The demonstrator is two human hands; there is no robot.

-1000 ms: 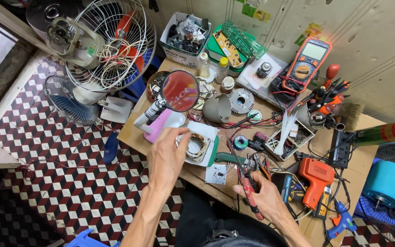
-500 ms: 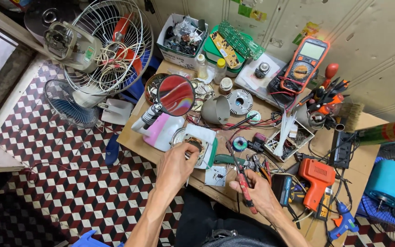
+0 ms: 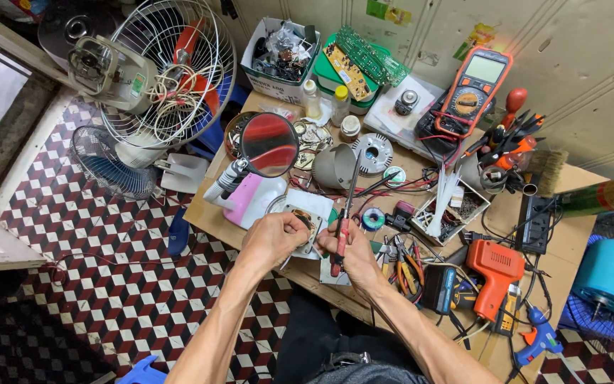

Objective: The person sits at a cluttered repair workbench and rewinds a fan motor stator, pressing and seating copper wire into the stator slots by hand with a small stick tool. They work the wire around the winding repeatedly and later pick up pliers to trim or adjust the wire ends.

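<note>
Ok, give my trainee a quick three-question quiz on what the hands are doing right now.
1. True or false: the right hand holds red-handled pliers.
2. What does the left hand touch? A) the orange drill B) the small motor part on the white tray C) the multimeter
3. Which round thing with a reddish lens stands just beyond the left hand?

Key: 1 true; 2 B; 3 the magnifying glass.
</note>
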